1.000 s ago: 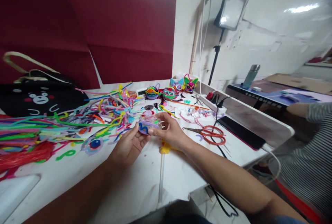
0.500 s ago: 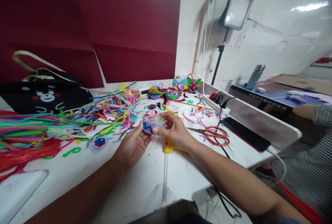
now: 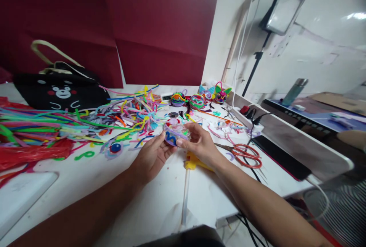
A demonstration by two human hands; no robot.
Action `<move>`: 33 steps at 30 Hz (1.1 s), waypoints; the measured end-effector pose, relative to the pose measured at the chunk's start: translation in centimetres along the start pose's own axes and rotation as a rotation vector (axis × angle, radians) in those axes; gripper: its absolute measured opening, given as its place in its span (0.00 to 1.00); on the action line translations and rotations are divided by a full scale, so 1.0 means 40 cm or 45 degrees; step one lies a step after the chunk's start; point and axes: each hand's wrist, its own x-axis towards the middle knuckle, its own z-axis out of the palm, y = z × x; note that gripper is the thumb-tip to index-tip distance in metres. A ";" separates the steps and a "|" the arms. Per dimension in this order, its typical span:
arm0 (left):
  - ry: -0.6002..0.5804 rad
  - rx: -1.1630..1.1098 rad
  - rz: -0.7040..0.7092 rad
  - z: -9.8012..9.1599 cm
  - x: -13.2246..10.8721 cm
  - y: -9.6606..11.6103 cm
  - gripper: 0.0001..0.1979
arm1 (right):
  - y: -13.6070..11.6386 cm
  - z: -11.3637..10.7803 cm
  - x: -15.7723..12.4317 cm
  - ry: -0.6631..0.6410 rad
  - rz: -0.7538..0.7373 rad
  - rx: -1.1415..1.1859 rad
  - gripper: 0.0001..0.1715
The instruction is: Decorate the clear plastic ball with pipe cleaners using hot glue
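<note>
Between my two hands is a small clear round ball (image 3: 175, 134) trimmed with purple and wavy blue pipe cleaner. My left hand (image 3: 153, 157) holds its lower left side with thumb and fingers. From the right, my right hand (image 3: 203, 144) grips it, the thumb pressed on the front. Under my right wrist lies a yellow glue gun (image 3: 192, 162), partly covered, with a pale glue stick (image 3: 185, 197) pointing toward me. Orange-handled scissors (image 3: 247, 155) rest just right of that hand.
Bundles of pipe cleaners (image 3: 57, 125) spread over the left. Finished decorated balls (image 3: 197, 102) sit at the back by a power strip (image 3: 254, 125). A black phone (image 3: 281, 157) charges at right. A black bag (image 3: 61, 92) leans against the wall. Another person's striped clothing (image 3: 343, 201) shows at far right.
The whole scene has shifted right in the view as the camera turned slightly left. Both hands keep hold of the ball in nearly the same pose.
</note>
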 end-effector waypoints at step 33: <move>-0.065 -0.018 -0.032 0.003 -0.010 0.007 0.12 | -0.040 -0.002 -0.004 -0.007 0.063 0.034 0.36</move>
